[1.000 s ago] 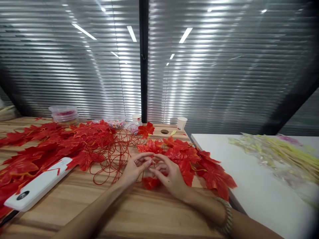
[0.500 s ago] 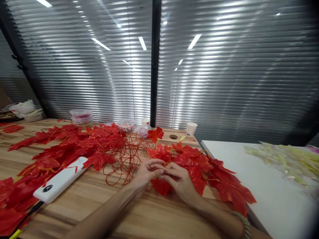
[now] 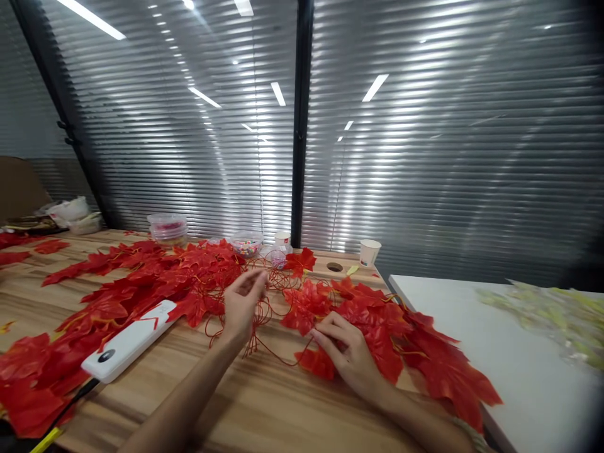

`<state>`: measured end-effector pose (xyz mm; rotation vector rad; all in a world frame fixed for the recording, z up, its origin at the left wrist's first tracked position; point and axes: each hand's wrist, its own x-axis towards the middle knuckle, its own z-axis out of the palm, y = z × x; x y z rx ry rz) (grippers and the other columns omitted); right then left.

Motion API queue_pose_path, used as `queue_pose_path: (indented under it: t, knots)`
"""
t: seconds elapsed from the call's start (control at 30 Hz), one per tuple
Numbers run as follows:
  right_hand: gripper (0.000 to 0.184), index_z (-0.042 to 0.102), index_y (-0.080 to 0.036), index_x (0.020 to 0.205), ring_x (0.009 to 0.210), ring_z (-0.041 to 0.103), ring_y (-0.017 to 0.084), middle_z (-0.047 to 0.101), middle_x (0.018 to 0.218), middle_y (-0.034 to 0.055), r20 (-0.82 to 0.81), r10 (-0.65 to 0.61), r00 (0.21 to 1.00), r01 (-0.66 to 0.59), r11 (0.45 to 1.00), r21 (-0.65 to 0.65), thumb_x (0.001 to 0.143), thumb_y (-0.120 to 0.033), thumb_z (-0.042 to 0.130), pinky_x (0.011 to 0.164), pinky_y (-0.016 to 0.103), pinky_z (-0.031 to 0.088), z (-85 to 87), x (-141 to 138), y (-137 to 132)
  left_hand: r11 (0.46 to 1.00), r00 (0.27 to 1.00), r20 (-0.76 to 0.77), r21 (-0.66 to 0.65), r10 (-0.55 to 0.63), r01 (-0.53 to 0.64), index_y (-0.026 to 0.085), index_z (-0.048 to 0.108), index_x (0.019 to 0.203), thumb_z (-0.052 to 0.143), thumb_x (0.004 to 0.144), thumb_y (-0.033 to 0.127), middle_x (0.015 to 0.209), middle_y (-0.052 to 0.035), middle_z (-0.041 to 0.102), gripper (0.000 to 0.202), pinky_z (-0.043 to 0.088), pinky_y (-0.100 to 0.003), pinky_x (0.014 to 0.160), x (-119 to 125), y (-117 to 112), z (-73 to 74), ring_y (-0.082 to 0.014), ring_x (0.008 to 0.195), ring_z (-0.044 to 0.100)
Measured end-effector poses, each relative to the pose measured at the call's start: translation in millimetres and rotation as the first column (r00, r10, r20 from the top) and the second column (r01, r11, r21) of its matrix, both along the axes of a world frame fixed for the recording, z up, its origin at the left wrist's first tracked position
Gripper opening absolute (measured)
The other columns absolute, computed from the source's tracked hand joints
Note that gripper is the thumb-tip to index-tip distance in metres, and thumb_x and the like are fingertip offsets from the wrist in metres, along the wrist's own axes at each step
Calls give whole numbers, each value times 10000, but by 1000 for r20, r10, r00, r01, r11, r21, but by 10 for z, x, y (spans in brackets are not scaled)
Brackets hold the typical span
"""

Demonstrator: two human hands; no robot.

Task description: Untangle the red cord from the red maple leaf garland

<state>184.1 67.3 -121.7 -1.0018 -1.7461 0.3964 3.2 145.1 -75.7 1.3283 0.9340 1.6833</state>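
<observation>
My left hand is raised over the tangle of thin red cord, fingers curled and tips close to the thumb. Whatever may be between them is too small to make out. Lower and to the right, my right hand pinches a red cord between thumb and forefinger. From this pinch the cord loops down over the wood and back left to the tangle. Red artificial maple leaves with yellowish stems lie beside and beyond my right hand. A single red leaf is partly under its fingers.
A white power bank-like device with a black cable lies at left among a heap of red leaves. Clear tubs, a bowl of colourful beads and a paper cup stand behind. A white table adjoins at right.
My hands were together over the leaves; now my left hand has moved left and up, away from the right. My right hand stays near the leaves. The view has shifted slightly left.
</observation>
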Motion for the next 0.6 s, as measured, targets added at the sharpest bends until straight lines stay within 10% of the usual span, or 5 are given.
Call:
queue_pose_path:
  t: [0.13, 0.27, 0.37, 0.6]
  knots:
    - [244, 626, -160, 738, 659, 507, 132, 515, 716, 38, 47, 23, 999, -24, 999, 24, 876, -244, 443, 606, 246, 426, -21, -7, 7, 902, 921, 110, 186, 374, -389, 180, 625, 929, 578, 748, 339, 800, -21, 637, 245, 449, -215, 636, -282, 273, 15, -115, 660, 566]
    - [224, 623, -165, 778, 666, 498, 132, 510, 728, 39, 123, 42, 992, -51, 996, 70, 879, -219, 431, 614, 251, 416, -56, -11, 23, 775, 769, -125, 200, 627, -600, 148, 488, 1135, 452, 809, 263, 1031, -93, 602, 348, 442, -268, 840, -683, 716, -21, -171, 940, 575]
    - [211, 622, -166, 810, 672, 496, 130, 513, 741, 41, 179, 46, 983, -65, 993, 100, 880, -205, 428, 617, 250, 409, -93, -1, 42, 736, 617, -464, 124, 636, -665, 81, 442, 1160, 409, 762, 103, 1125, -164, 553, 400, 385, -356, 933, -1001, 1084, -18, -227, 1039, 537]
    - [217, 629, -171, 854, 688, 507, 131, 522, 769, 51, 324, 35, 945, -82, 988, 133, 879, -194, 415, 623, 244, 408, -112, -14, 44, 885, 625, -676, 87, 390, -458, 64, 552, 952, 629, 497, -6, 1085, -186, 580, 467, 317, -408, 970, -1540, 1541, 42, -354, 1134, 460]
